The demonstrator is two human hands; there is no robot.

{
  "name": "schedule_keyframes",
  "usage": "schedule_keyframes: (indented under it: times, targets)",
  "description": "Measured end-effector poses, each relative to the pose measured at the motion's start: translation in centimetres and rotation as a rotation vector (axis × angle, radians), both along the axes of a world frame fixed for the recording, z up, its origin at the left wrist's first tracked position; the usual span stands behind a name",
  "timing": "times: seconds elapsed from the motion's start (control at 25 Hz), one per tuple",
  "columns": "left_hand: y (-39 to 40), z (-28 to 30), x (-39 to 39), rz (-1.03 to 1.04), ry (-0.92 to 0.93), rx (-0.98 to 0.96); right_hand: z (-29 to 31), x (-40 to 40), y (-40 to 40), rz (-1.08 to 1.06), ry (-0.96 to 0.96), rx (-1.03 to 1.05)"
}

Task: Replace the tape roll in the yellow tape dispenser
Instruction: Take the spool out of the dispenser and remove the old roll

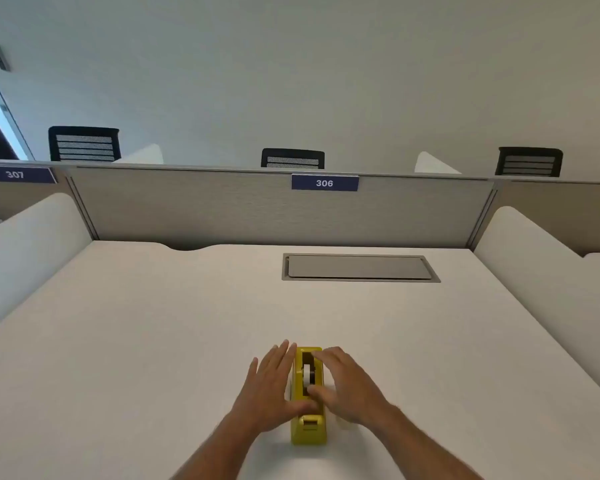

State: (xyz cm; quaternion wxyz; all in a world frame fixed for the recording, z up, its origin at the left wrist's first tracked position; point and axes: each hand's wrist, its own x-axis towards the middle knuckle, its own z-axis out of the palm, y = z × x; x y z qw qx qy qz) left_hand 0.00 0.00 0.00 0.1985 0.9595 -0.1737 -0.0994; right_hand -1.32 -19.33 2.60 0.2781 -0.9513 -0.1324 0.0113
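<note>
Two hands: both are seen low in the frame, one on each side of the dispenser (308,424).
Dispenser: a yellow body is set lengthwise on the desk (153,341), lower centre of the frame, its cutter end nearest the bottom edge.
Roll: a white roll (307,373) is seated in the dark well of the dispenser, between the two hands.
Left hand: the left hand (274,386) is laid flat against the left wall of the dispenser, fingers straight and close together, thumb pressed on the top edge near the cutter end.
Right hand: the right hand (349,386) is arched over the right side of the dispenser, fingers loosely bent; the fingertips are placed at the far rim of the well and the thumb at its near rim, beside the roll. Whether the roll itself is pinched cannot be told.
Pale object: something small and pale (345,423) is partly hidden under the right wrist; its nature cannot be told.
Hatch: a grey rectangular cover (357,267) is set into the desk, right of centre.
Partition: a beige screen (187,209) is stood behind the desk; blue labels reading 306 (324,183) and 307 (15,174) are fixed along its top.
Chairs: three black chair backs (84,143) are seen above the partition.
</note>
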Motion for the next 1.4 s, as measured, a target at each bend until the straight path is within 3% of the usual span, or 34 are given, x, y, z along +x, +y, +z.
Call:
schedule_keyframes:
  times: [0.32, 0.88, 1.4]
  targets:
    - [-0.3, -1.0, 0.1, 0.034, 0.037, -0.050, 0.0, 1.0, 1.0, -0.028, 0.009, -0.095]
    - [-0.2, -0.7, 0.6, 0.033, 0.022, -0.085, 0.5, 2.2, 0.9, -0.002, 0.050, -0.018]
    - [-0.4, -0.6, 0.6, 0.042, 0.017, -0.181, 0.0, 2.3, 0.5, 0.030, -0.049, 0.015]
